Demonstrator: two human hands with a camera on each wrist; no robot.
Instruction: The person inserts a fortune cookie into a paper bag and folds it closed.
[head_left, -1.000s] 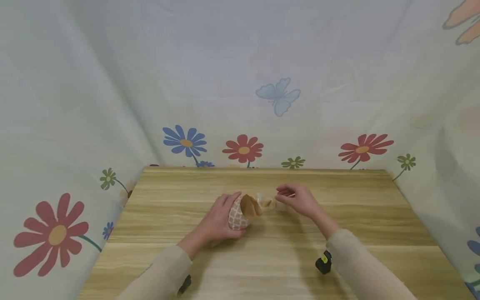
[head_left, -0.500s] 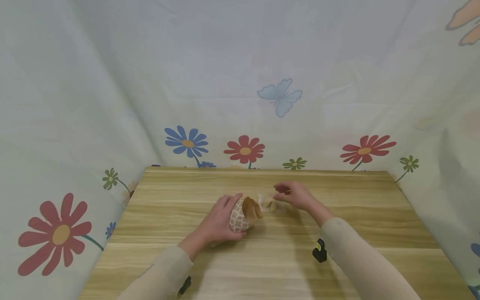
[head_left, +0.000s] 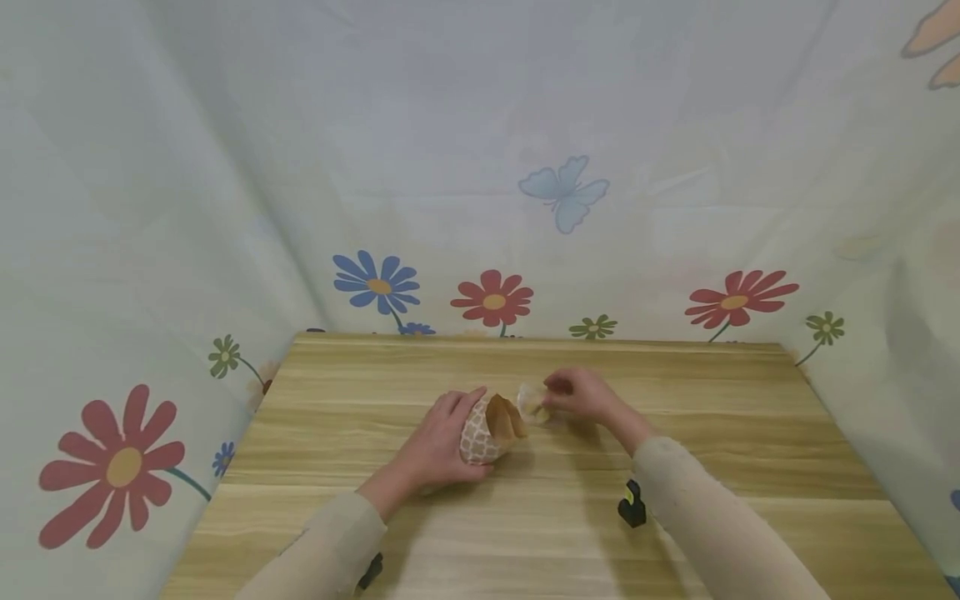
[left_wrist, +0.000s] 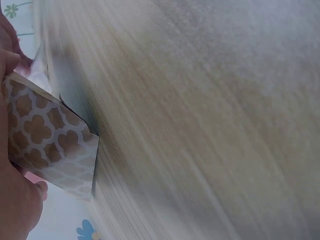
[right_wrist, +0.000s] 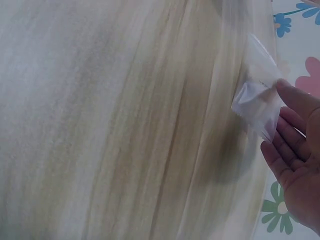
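A brown paper bag (head_left: 476, 435) with a white lattice print is tipped over near the middle of the table, its ragged mouth facing right. My left hand (head_left: 435, 442) grips it from the left, fingers over the top and thumb along the near side. Up close in the left wrist view, the bag's (left_wrist: 50, 135) printed side fills the left edge. To the right of the mouth, my right hand (head_left: 588, 396) pinches a small clear plastic packet (head_left: 531, 404) between thumb and fingers. The packet (right_wrist: 257, 95) looks crinkled in the right wrist view; what it contains is unclear.
The wooden table (head_left: 360, 375) ends at a pale curtain (head_left: 420, 167) printed with flowers and a butterfly. A black device (head_left: 632, 504) shows beside the right sleeve, and part of another (head_left: 371, 571) beside the left sleeve.
My right fingers have moved slightly and now pinch the packet's right side, which stands more upright beside the bag's mouth. The left hand keeps its grip on the paper bag.
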